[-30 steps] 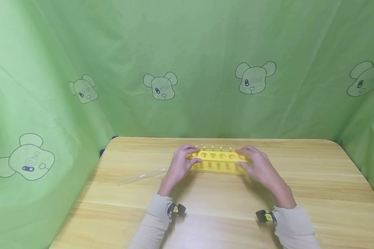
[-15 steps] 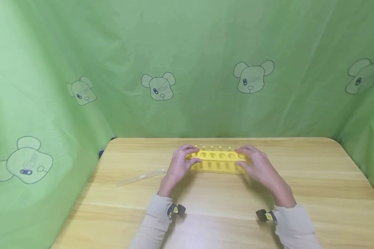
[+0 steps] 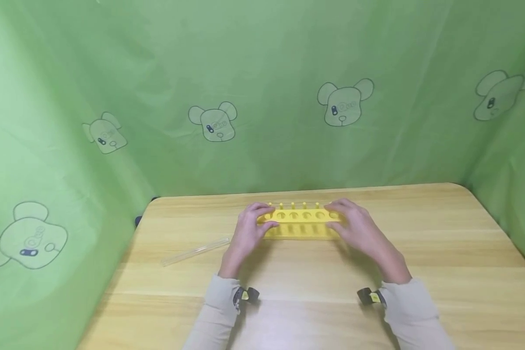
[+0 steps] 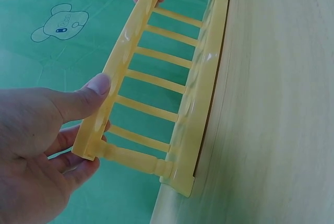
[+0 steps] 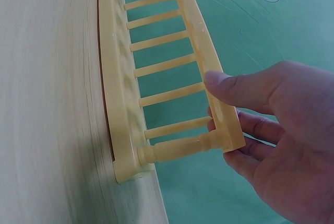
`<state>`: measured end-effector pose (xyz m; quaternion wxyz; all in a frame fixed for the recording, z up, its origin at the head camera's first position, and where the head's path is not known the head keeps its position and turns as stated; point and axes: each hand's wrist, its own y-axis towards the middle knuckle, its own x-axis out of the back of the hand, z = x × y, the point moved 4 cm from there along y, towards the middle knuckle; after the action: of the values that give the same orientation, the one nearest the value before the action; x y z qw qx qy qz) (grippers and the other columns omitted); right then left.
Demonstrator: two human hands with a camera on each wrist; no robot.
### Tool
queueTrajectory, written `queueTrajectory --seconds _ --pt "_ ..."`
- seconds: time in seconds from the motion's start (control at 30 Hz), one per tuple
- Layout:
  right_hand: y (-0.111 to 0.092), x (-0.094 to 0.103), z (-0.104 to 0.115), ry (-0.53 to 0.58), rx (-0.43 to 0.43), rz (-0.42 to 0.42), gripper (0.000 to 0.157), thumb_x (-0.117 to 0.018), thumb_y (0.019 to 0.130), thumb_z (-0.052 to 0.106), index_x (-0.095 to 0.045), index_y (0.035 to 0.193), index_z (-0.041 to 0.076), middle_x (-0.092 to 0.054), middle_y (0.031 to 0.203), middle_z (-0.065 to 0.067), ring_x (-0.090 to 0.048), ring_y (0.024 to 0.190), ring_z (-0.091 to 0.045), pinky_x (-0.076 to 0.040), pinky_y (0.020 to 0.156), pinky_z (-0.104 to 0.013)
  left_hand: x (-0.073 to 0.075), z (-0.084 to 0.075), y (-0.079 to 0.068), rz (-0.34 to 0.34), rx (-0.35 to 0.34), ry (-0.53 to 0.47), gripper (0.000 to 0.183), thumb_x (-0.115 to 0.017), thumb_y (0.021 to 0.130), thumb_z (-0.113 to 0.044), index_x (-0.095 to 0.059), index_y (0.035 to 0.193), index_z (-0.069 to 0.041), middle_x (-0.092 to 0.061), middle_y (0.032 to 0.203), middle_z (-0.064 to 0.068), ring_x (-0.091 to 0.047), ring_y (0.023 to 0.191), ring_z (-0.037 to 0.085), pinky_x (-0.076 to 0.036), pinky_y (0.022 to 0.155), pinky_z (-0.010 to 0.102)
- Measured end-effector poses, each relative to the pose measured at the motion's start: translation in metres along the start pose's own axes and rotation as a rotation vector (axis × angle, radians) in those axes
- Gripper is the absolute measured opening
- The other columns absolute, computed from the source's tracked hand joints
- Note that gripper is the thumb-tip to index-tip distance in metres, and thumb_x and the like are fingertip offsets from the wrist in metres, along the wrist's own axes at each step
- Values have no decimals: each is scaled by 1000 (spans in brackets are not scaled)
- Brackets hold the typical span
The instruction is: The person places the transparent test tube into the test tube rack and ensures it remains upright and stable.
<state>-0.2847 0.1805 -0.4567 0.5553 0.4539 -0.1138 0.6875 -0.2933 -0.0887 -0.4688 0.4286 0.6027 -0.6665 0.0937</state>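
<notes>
A yellow test tube rack point(image 3: 304, 216) stands upright on the wooden table, with a row of round holes in its top plate and thin pegs along the back. My left hand point(image 3: 247, 228) grips the left end of that top plate, thumb on the near edge and fingers behind. At the opposite end my right hand point(image 3: 359, 228) pinches the plate in the same way. Both wrist views show the rack's base point(image 4: 211, 88) along the table surface. To the left of my left hand lies a clear test tube point(image 3: 195, 251), slightly slanted. No tube shows in the rack.
The wooden table point(image 3: 297, 277) has rounded far corners. Green curtain cloth point(image 3: 262, 160) printed with bear heads hangs behind it and on both sides. A dark wrist camera point(image 3: 249, 295) sits on the left wrist, another camera point(image 3: 367, 296) on the right.
The head view has turned slightly, so the whole scene shifts a little in it. Both hands keep their hold on the rack, which shows no clear movement on the table.
</notes>
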Motion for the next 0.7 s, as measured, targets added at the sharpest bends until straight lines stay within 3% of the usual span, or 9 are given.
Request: queueTrajectory --seconds 0.33,0.7 --pt "0 -1 -2 1 0 -5 44 -78 88 2 -65 129 -6 -63 127 -23 -61 116 -44 -51 102 -59 6 4 -2 41 26 25 46 -83 85 -16 -70 126 -2 -66 129 12 -61 123 28 -46 112 39" --pt "1 -2 -3 3 -6 2 44 -77 89 3 -64 130 -6 -62 128 -23 -59 118 -44 -49 103 -61 34 14 -11 123 121 13 67 -85 84 -13 -57 145 -9 -57 143 15 -56 127 36 -47 111 50"
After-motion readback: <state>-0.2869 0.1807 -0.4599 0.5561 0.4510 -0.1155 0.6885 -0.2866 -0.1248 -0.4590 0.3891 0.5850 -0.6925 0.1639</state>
